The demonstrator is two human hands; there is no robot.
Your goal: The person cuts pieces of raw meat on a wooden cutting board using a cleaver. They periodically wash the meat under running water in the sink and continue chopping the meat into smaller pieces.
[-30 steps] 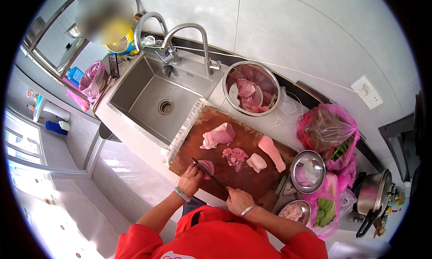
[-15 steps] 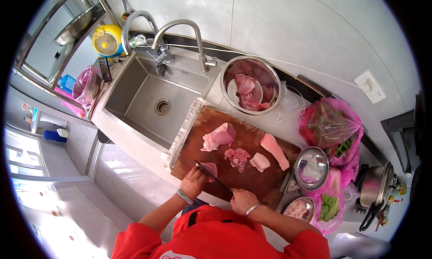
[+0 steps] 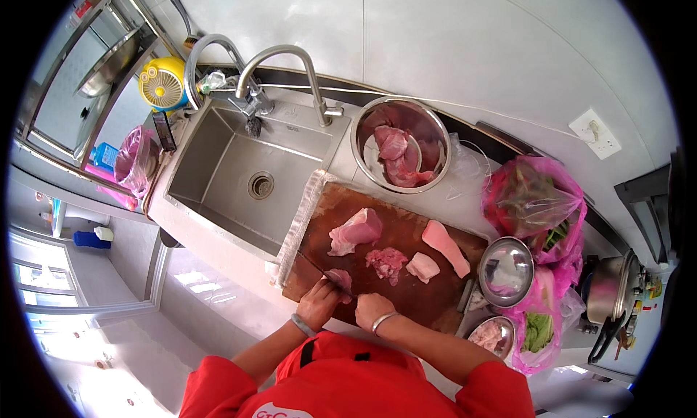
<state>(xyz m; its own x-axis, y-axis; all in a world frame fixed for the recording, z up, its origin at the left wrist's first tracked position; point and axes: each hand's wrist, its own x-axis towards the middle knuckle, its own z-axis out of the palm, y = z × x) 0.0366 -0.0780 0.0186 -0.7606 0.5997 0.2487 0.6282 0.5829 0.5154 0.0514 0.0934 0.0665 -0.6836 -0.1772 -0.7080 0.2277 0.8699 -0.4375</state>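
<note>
My right hand (image 3: 373,313) is wrapped round the handle of a dark knife (image 3: 314,264). Its blade slants up and left across a small piece of raw meat (image 3: 340,278) near the front of the brown cutting board (image 3: 410,305). Against that piece press the bent fingers of my left hand (image 3: 316,304), close beside the blade. Farther back on the board lie a larger chunk of meat (image 3: 356,231), a ragged clump of meat (image 3: 386,264), a pale fatty piece (image 3: 422,268) and a long strip with pink skin (image 3: 446,248).
Left of the board is a steel sink (image 3: 290,138) with a curved faucet (image 3: 314,77). Behind it stands a steel bowl (image 3: 353,138) holding meat. To the right are an upper small metal bowl (image 3: 506,271), another bowl with pale meat (image 3: 490,337) and pink bags (image 3: 559,200) of greens.
My right hand has moved left toward my left hand, and the knife tip now reaches farther up and left. My left hand stays at the small meat piece. The view has shifted slightly.
</note>
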